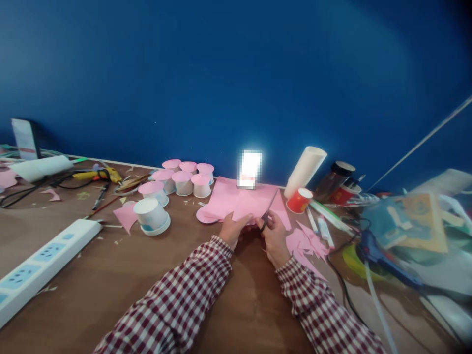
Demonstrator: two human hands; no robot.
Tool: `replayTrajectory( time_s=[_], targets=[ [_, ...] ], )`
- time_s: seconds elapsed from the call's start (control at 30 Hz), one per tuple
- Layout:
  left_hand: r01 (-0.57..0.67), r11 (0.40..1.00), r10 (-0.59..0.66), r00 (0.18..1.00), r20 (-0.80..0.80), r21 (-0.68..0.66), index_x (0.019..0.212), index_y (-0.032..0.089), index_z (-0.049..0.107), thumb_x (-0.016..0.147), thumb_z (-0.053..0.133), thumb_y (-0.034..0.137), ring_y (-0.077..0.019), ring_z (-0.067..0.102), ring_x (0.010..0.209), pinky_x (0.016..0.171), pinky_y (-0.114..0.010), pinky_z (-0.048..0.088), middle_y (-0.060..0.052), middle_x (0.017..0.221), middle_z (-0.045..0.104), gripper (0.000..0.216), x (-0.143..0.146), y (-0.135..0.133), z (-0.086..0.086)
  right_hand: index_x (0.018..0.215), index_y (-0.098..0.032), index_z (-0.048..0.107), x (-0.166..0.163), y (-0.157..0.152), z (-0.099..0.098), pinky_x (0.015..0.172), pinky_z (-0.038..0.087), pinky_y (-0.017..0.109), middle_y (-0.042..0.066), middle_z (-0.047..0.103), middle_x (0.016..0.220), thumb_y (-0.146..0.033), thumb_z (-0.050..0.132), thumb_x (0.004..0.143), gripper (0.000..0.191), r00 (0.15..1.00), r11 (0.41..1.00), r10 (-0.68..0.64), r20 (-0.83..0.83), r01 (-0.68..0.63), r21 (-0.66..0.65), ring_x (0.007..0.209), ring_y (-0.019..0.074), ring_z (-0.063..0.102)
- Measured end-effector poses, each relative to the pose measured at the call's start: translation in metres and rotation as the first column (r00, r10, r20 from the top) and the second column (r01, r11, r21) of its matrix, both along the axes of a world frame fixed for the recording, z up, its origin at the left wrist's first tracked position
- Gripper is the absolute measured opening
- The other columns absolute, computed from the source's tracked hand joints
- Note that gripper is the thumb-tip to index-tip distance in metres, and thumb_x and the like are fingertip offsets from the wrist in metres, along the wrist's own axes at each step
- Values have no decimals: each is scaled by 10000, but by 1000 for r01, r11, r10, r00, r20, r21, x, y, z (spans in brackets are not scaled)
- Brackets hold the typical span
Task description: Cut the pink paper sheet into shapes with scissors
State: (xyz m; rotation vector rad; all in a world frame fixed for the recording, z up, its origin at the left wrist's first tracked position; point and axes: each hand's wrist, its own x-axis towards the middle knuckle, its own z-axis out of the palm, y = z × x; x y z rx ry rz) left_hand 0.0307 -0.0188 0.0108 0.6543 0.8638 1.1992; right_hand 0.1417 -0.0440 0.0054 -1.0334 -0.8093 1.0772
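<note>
Between my hands a sheet of pink paper is held up, overlapping more pink paper behind it. My left hand pinches its near edge, thumb on top. In my right hand is a pair of scissors, fingers closed round the handles and blades pointing up and away over the paper. Whether the blades are apart I cannot make out. A rounded pink piece lies just left of the sheet. Pink offcuts are heaped right of my right hand.
Several paper cups topped with pink discs stand left, near an upturned white cup. A power strip and yellow glue gun lie further left. At right are stacked cups, a red cup and a blue glue gun.
</note>
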Motion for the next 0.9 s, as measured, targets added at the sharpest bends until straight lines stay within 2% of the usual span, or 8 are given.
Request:
replayTrajectory(
  time_s=[0.37, 0.67, 0.9],
  targets=[
    [0, 998, 4, 997, -73, 58, 781, 90, 641, 549, 796, 234, -132, 593, 578, 479, -223, 448, -63, 680, 662, 314, 1, 1, -3, 1032, -176, 558, -1, -2, 2, 703, 516, 324, 6, 693, 769, -297, 768, 630, 469, 1000, 999, 17, 14, -17, 30, 699, 166, 650],
    [-7, 1000, 8, 999, -39, 29, 829, 99, 648, 571, 788, 257, -129, 596, 582, 463, -215, 448, -72, 730, 675, 334, 0, 0, -2, 1039, -172, 556, 1, -1, -2, 684, 519, 325, 15, 697, 760, -340, 766, 630, 489, 999, 999, 13, 48, -15, 31, 698, 179, 653],
    [43, 996, -36, 995, -88, 78, 822, 85, 668, 575, 785, 267, -142, 603, 591, 450, -218, 436, -96, 747, 689, 328, -1, -1, -2, 1057, -171, 543, 2, 1, -5, 645, 510, 305, 6, 683, 748, -350, 759, 641, 502, 998, 1000, -24, 61, 23, 17, 679, 172, 643]
  ],
)
